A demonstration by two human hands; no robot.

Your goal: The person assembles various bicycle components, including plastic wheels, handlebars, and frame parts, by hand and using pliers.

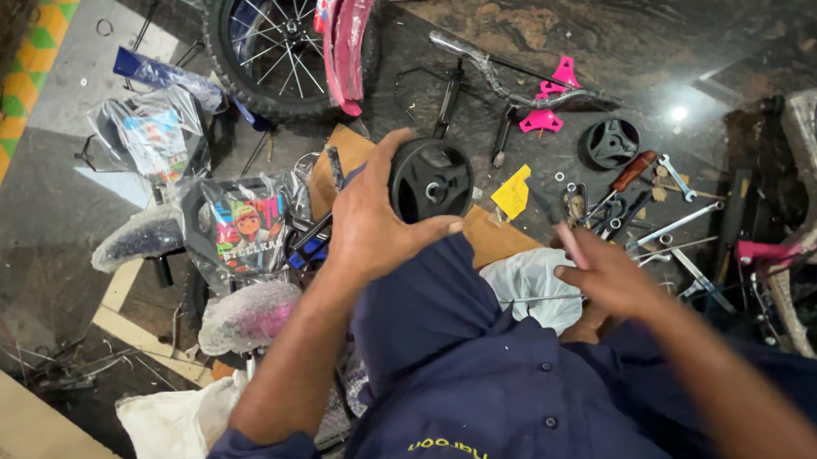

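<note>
The left hand (367, 219) was curled partly closed around a small black plastic wheel (430, 179), fingers wrapped over its left rim and the thumb stretched along its lower edge above the knee of the dark blue trousers (423, 306). The wheel was held up on edge, its flat spoked face and centre hole turned toward the camera, so its axle line pointed roughly up at the viewer rather than along the floor. The right hand (609, 275) lay lower and to the right, fingers loosely extended and mostly open, and seemed to pinch the end of a thin metal rod (541, 299) that ran leftward across a crumpled white plastic bag (530, 282); the grip itself was hard to make out. Behind the held wheel sat a piece of brown cardboard (498, 237) and a yellow tag (513, 192). A second black wheel (612, 143) lay flat on the dark floor (722, 50) well to the right, near spanners (678, 224) and a screwdriver (631, 172). Farther back were a spoked bicycle wheel (274, 37), a pink mudguard (349, 37), a chrome handlebar (508, 75) with pink brackets (547, 101), and to the left, bubble-wrapped parts (247, 316) and a printed plate in clear plastic (243, 224).
</note>
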